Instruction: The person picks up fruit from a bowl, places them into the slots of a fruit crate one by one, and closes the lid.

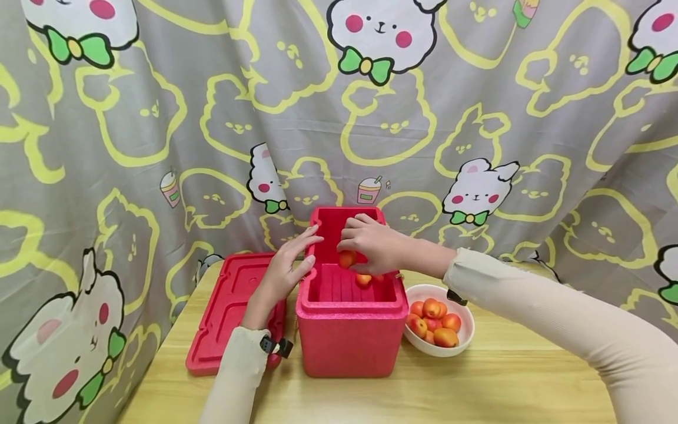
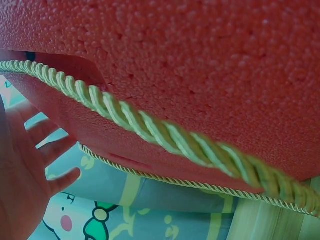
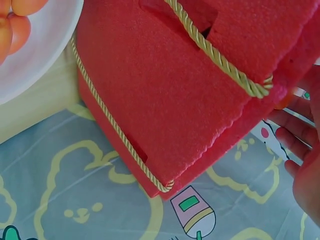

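A red foam box (image 1: pixel 352 347) stands uncovered on the table. My right hand (image 1: pixel 373 242) is over its opening, fingers curled around an orange-red apricot (image 1: pixel 346 259). Below that hand, another apricot (image 1: pixel 363 280) lies inside the box, with more orange-red showing beside it. My left hand (image 1: pixel 286 265) has its fingers extended at the box's left rim, holding nothing. The left wrist view shows the spread left hand (image 2: pixel 25 165) beside the box wall and its gold twisted cord (image 2: pixel 135 120). At the edge of the right wrist view, the right hand (image 3: pixel 305 145) is partly cut off.
A white bowl (image 1: pixel 468 335) of several apricots stands close against the right side of the box. Left of the box lies its red lid (image 1: pixel 233 294), partly under my left forearm. A grey patterned curtain (image 1: pixel 296 129) hangs behind the wooden table (image 1: pixel 503 383).
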`<state>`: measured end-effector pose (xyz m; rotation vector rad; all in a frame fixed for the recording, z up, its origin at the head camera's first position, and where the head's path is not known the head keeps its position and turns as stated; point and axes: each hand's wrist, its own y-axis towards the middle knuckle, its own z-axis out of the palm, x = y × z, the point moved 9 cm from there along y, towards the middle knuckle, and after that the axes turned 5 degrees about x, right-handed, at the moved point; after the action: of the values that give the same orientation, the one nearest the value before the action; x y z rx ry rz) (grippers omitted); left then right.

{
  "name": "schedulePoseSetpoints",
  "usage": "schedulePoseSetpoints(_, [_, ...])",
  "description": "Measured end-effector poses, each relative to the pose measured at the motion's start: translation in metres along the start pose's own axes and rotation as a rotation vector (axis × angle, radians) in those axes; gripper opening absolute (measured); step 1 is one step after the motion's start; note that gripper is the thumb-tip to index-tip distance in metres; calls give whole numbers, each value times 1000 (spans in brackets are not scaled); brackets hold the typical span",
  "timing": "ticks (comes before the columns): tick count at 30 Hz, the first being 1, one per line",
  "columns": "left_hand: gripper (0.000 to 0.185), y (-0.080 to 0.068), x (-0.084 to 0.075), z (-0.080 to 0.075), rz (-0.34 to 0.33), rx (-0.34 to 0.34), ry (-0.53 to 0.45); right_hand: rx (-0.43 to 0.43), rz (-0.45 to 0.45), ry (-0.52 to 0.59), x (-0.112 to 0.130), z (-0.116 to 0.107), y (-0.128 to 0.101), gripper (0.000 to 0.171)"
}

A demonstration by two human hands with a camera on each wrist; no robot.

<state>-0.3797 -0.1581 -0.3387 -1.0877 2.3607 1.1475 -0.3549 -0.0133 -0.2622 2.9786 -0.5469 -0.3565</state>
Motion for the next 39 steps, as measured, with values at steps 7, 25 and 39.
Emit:
schedulePoseSetpoints(7, [53, 0, 0, 0, -5, 0, 3, 28, -19, -5, 5, 7, 4, 46])
schedulePoseSetpoints(25, [53, -1, -2, 0, 14, 4, 24, 77, -11, -21, 13, 18, 7, 49])
schedulePoseSetpoints(39, [52, -2, -3, 0, 5, 7, 28, 72, 11, -54, 8, 15, 4, 48])
